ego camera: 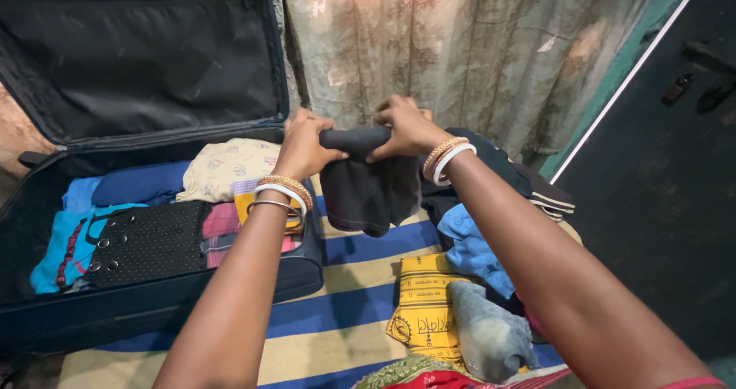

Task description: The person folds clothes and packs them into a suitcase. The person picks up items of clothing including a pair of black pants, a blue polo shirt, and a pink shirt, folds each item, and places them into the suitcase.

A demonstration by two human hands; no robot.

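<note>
While the open suitcase (153, 282) lay flat on the striped mat (353, 312) with its lid propped back against the curtain (475, 44), folded clothes already filled its tray — likely why it sat within arm's reach, just left of the hands. Beside it on the right sat a loose pile of garments (475, 243), a yellow printed cloth (425, 305) and a grey bundle (491, 335). Both hands were raised over the mat, holding a dark garment (364, 190) between them. Its rolled top edge was clamped in the left hand (307, 145) and the right hand (406, 127) — fingers curled tight — so the rest hung freely below the grip.
</note>
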